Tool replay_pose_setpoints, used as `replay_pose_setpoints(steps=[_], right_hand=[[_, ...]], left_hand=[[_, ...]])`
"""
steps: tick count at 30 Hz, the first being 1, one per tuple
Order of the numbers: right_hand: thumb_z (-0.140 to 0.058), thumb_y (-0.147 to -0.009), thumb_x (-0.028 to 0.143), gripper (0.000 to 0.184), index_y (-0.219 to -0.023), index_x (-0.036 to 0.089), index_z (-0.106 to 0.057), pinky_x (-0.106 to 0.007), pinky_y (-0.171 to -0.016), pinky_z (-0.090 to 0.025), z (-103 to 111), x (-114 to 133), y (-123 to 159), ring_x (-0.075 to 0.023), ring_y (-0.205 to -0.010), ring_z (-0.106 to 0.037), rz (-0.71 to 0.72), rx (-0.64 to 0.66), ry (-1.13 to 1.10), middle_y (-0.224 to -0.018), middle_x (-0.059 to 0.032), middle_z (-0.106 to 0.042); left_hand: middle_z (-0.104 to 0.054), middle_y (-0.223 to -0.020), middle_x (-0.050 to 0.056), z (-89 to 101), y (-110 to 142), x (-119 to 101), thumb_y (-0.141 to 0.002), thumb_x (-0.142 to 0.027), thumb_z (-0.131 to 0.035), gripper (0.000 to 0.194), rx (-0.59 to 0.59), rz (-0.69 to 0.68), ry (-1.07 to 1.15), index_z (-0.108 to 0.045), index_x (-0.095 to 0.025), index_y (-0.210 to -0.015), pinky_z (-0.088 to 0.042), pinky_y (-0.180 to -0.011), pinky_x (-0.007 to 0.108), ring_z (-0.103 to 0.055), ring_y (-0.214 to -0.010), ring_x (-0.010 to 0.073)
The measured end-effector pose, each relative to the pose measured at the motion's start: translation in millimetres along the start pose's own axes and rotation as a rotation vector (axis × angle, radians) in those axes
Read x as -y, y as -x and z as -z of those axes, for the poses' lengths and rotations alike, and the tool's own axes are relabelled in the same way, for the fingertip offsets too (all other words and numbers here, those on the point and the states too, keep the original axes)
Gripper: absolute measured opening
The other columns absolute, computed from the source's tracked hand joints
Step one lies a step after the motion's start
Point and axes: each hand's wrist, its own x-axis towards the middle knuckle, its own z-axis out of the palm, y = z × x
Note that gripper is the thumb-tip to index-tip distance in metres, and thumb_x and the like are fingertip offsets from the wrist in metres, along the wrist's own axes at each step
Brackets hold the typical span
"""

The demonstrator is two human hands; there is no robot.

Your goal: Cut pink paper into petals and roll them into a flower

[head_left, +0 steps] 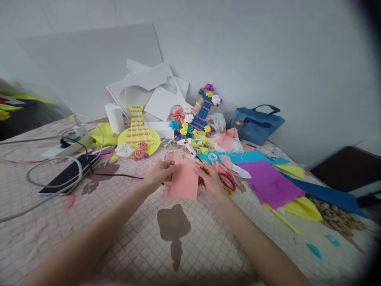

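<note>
Pink paper point(186, 183) is held up between both hands, near the middle of the table point(127, 246). The left hand point(160, 174) has its fingers pinched on the paper's left part, and the right hand point(210, 179) pinches its right edge. The bottom edge is straight and free. The arms have room on the near side, where criss-cross lines run around a brown shape point(174, 224). Scissors with curved red handles point(228, 181) sit just beside the right hand. Behind are a hard white glue gun point(187, 146) and a round yellow guitar point(152, 139) with thin strings.
</note>
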Motion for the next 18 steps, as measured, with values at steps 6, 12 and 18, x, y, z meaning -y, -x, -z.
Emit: replay_pose_setpoints(steps=[6, 12, 18], right_hand=[[-0.064, -0.071, 0.048, 0.031, -0.076, 0.020, -0.053, -0.022, -0.040, -0.026, 0.0, 2.0, 3.1, -0.0071, -0.044, -0.037, -0.015, 0.130, 0.084, -0.056, 0.0070, -0.044], [-0.067, -0.069, 0.045, 0.032, -0.070, 0.020, -0.047, -0.020, -0.039, -0.022, 0.1, 4.6, 6.6, -0.0055, -0.042, -0.037, -0.070, 0.218, 0.150, -0.055, 0.0081, -0.041], [-0.063, -0.073, 0.047, 0.030, -0.076, 0.021, -0.049, -0.020, -0.039, -0.028, 6.0, 7.5, 1.6, -0.0075, -0.044, -0.040, -0.019, 0.161, 0.146, -0.056, 0.0068, -0.045]], left_hand=[[-0.047, -0.054, -0.005, 2.2, 0.0, 0.7, -0.062, -0.048, -0.072, 0.040, -0.047, -0.052, -0.088, -0.053, -0.012, -0.065, -0.035, -0.047, 0.018, -0.043, -0.046, 0.0054], [-0.055, -0.061, 0.000, 5.4, -0.9, -2.2, -0.067, -0.059, -0.062, 0.048, -0.038, -0.008, -0.094, -0.056, -0.012, -0.072, -0.038, -0.049, 0.021, -0.051, -0.051, 0.0095], [-0.053, -0.058, -0.002, 4.7, 2.1, -5.4, -0.061, -0.053, -0.072, 0.045, 0.023, -0.007, -0.175, -0.056, -0.013, -0.072, -0.034, -0.046, 0.019, -0.048, -0.049, 0.0085]])
